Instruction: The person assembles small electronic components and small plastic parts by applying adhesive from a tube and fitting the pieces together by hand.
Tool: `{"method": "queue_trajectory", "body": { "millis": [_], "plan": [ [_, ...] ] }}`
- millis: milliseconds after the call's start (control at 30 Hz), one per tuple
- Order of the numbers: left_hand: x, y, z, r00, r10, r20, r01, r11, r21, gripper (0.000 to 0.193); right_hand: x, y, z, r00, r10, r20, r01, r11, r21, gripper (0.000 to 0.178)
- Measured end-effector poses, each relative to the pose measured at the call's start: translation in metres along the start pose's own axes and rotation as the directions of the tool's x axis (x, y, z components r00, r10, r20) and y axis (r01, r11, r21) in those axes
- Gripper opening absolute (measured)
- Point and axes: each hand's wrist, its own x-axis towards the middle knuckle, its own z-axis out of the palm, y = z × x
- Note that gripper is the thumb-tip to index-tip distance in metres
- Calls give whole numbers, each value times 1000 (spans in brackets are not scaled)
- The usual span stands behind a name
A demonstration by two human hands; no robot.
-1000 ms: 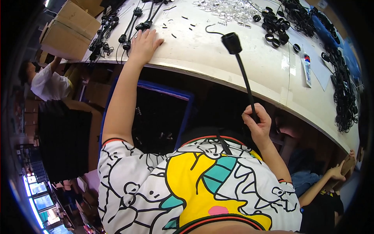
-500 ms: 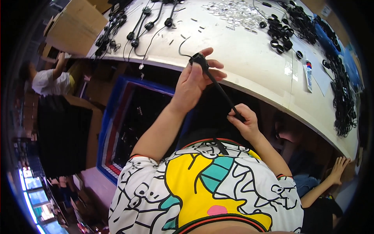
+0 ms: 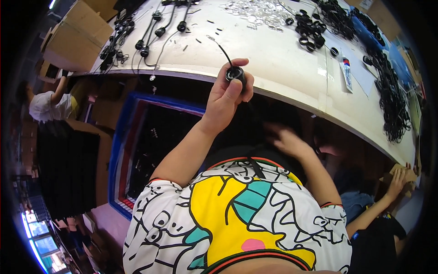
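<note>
My left hand (image 3: 224, 98) is closed around a black round housing (image 3: 235, 74) just off the table's front edge. The housing's hollow, ring-shaped end faces up, with my thumb pressed against it. A thin black wire (image 3: 224, 52) rises from it over the tabletop and ends in a pale tip. Lower and to the right, my right hand (image 3: 292, 142) is smeared by motion in front of the dark space under the table. Whether its fingers hold anything cannot be seen.
Corded black fittings (image 3: 159, 31) lie on the white table (image 3: 273, 68) at the far left. Clear discs (image 3: 260, 13), black rings (image 3: 310, 32), a tube (image 3: 347, 75) and bundled cables (image 3: 392, 105) spread rightward. A blue-edged bag (image 3: 119, 150) stands left below; another person's hand (image 3: 398, 180) is at right.
The housing has tipped so its open end faces up toward me. My right hand, which held the stiff black rod or cable below it, is now blurred and slightly lower.
</note>
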Motion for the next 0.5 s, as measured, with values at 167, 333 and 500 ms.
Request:
{"method": "queue_trajectory", "body": {
  "millis": [167, 333, 500],
  "plan": [
    [-21, -26, 5, 972, -154, 178, 125, 978, 164, 49, 36, -90, -83, 875, -86, -477, 157, 981, 112, 22],
    [-46, -49, 16, 948, -257, 185, 223, 956, 189, 49, 68, -102, -84, 980, 102, -168, -57, 965, 257, 21],
    [-53, -62, 6, 947, -309, 93, 243, 872, 426, 49, 66, -71, -51, 975, 223, -16, -174, 804, 569, 18]
  ]
}}
